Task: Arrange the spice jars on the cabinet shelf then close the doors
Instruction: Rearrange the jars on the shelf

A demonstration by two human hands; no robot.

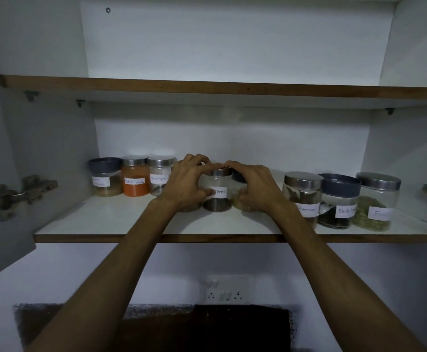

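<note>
— Where, the cloves jar (217, 193)?
— Mid-shelf (121, 224), upright, between both hands.
— Fingers?
— Left hand (185, 182) at nine o'clock of it, curled, thumb touching the label; right hand (254, 185) at three o'clock, curled round a neighbouring jar (238, 199).
— Others?
— Three jars (133, 179) at nine o'clock, three more (339, 199) at three.

Nine jars are ranged along the lower shelf (121, 224). Three are set at the left, far back (135, 179); three at the right, nearer the front (339, 200). The cloves jar (217, 190) is flanked mid-shelf by two jars, each partly hidden behind a hand.
</note>
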